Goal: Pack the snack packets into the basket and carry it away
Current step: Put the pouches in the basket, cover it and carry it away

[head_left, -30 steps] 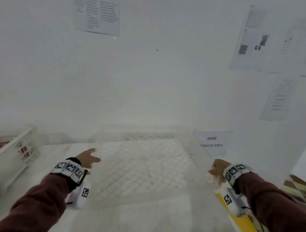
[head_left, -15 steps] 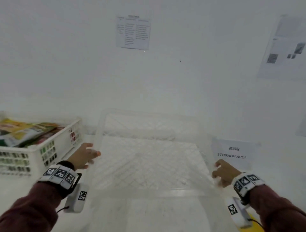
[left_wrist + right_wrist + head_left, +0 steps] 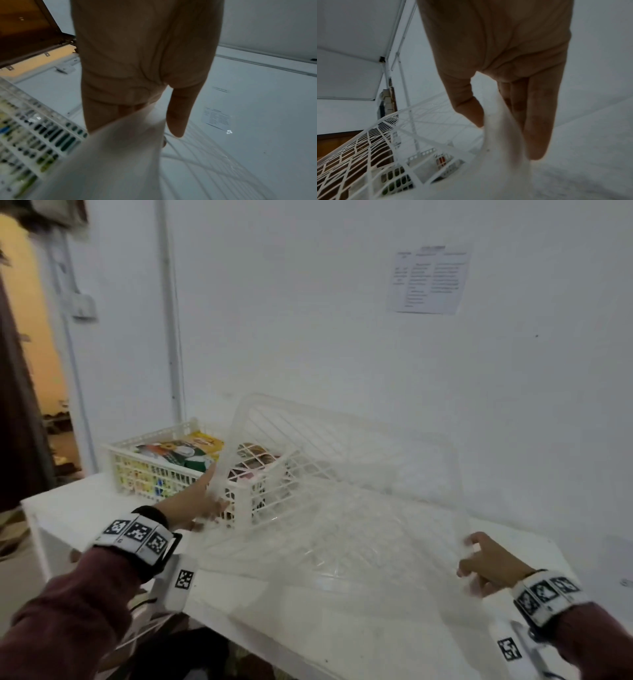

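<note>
Both arms reach forward in dark red sleeves, each wrist wrapped in a white band printed with black-and-white markers. The left hand (image 3: 202,501) stretches ahead and to the left, thumb on one side of a translucent basket (image 3: 342,508) rim and fingers (image 3: 102,116) on the other, pinching it. The right hand (image 3: 486,568) is held lower and nearer, its thumb and curled fingers (image 3: 539,121) clamped on the opposite rim.

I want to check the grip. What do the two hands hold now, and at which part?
Both hold the clear basket: the left hand grips its left rim, the right hand its right rim.
</note>
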A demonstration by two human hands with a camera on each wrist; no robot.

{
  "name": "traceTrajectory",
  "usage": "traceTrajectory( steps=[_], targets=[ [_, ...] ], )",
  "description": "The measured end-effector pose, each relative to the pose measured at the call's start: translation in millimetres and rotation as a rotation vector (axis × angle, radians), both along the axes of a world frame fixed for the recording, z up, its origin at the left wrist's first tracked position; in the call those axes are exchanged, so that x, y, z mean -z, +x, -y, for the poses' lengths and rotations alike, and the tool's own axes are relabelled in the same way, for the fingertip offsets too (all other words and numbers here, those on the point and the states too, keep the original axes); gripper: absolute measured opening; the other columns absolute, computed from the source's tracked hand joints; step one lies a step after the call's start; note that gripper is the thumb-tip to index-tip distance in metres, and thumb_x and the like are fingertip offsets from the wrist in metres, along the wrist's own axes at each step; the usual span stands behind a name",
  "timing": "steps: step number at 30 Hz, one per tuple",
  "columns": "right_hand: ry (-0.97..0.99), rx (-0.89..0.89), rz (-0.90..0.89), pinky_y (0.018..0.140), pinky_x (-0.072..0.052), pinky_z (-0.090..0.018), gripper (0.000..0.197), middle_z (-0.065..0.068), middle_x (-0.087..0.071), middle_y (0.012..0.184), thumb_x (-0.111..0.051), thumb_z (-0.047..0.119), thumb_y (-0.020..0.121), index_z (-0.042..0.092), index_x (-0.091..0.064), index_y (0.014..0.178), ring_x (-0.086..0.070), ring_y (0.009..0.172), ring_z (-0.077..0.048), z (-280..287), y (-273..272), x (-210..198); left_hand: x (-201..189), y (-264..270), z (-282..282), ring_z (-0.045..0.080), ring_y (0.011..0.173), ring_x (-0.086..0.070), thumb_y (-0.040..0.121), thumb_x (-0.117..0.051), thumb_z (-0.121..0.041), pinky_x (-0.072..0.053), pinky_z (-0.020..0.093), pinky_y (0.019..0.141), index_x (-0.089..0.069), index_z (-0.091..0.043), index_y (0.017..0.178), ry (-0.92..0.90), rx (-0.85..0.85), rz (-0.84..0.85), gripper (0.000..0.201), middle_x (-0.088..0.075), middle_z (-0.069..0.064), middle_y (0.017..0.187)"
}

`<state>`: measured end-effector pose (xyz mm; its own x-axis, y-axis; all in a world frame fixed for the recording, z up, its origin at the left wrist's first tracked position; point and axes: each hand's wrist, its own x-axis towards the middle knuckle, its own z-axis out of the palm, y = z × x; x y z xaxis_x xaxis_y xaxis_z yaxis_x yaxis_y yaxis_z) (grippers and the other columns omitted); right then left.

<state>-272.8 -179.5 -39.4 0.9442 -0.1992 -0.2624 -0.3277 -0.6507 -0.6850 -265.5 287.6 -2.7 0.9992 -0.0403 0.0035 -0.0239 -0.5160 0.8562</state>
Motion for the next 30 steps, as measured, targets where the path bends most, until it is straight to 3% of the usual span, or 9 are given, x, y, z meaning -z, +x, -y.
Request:
traceTrajectory(
  steps=[4,7,11,17,20,24,27,28,30],
  targets=[
    [0.035,-0.080,0.008,0.043,-0.049,-0.023,0.039,-0.014,-0.067,0.066,-0.056,-0.005,0.078,0.009,-0.037,0.110,-0.060,0.041,-0.024,-62,21,-2,-9,9,-72,0.014,0.065,-0.048,0.085,-0.064,-0.014,-0.041,0.020,0.045,-0.013,-0.051,0.133,0.017,-0.069,-0.003,0.079,-0.056,0.010,0.097],
    [0.086,-0.135,0.032,0.044,-0.043,-0.022,0.020,-0.012,-0.069,0.069,-0.058,0.003,0.084,0.005,-0.042,0.097,-0.058,0.041,-0.023,-111,39,4,-10,21,-129,0.016,0.072,-0.051,0.076,-0.070,-0.023,-0.037,0.021,0.052,-0.025,-0.031,0.137,-0.023,-0.173,-0.008,0.077,-0.061,0.015,0.111],
    [0.146,-0.163,0.126,0.045,-0.035,-0.022,0.030,-0.013,-0.068,0.065,-0.054,0.028,0.092,0.002,-0.047,0.078,-0.055,0.043,-0.024,-171,64,10,-10,40,-198,0.016,0.064,-0.050,0.087,-0.061,-0.009,-0.035,0.021,0.055,-0.030,-0.013,0.132,0.030,-0.264,0.032,0.055,-0.056,0.005,0.091],
    [0.104,-0.158,0.246,0.052,-0.037,-0.029,0.041,-0.015,-0.052,0.052,-0.055,0.032,0.090,0.004,-0.047,0.061,-0.047,0.046,-0.022,-238,96,6,-20,70,-280,0.020,0.069,-0.053,0.087,-0.061,-0.020,-0.043,0.028,0.060,-0.034,-0.018,0.134,0.067,-0.236,-0.046,0.054,-0.056,0.006,0.082],
    [0.129,-0.130,0.319,0.058,-0.041,-0.034,0.040,-0.016,-0.057,0.050,-0.058,0.025,0.089,0.002,-0.050,0.056,-0.054,0.055,-0.027,-264,111,2,-19,93,-314,0.025,0.081,-0.056,0.084,-0.065,-0.022,-0.045,0.039,0.077,-0.035,-0.019,0.138,0.016,-0.203,-0.127,0.061,-0.063,0.011,0.092],
    [0.105,-0.032,0.391,0.066,-0.049,-0.045,0.036,-0.021,-0.062,0.054,-0.062,0.023,0.086,-0.003,-0.057,0.062,-0.060,0.060,-0.037,-288,131,0,-11,127,-340,0.021,0.071,-0.054,0.080,-0.071,-0.020,-0.040,0.033,0.071,-0.036,-0.021,0.139,0.011,-0.154,-0.180,0.068,-0.065,0.010,0.085],
    [0.028,-0.012,0.437,0.058,-0.043,-0.031,0.065,-0.022,-0.053,0.056,-0.062,0.071,0.062,0.008,-0.050,0.058,-0.056,0.056,-0.031,-296,152,-1,-13,160,-343,0.023,0.077,-0.056,0.077,-0.073,-0.019,-0.043,0.030,0.071,-0.039,-0.019,0.139,0.072,-0.180,-0.121,0.071,-0.064,0.019,0.093],
    [0.010,-0.020,0.455,0.054,-0.040,-0.028,0.080,-0.016,-0.051,0.054,-0.053,0.089,0.045,0.010,-0.049,0.058,-0.052,0.053,-0.025,-294,164,1,-15,171,-343,0.020,0.071,-0.055,0.081,-0.068,-0.015,-0.045,0.024,0.064,-0.040,-0.017,0.138,0.128,-0.182,-0.090,0.064,-0.062,0.014,0.085],
    [-0.038,-0.019,0.476,0.051,-0.036,-0.027,0.095,-0.016,-0.049,0.052,-0.038,0.100,0.028,0.010,-0.048,0.055,-0.049,0.051,-0.023,-294,182,0,-23,191,-343,0.012,0.061,-0.053,0.086,-0.063,-0.012,-0.043,0.013,0.047,-0.041,-0.015,0.136,0.216,-0.179,-0.049,0.055,-0.057,0.003,0.075]
  ],
)
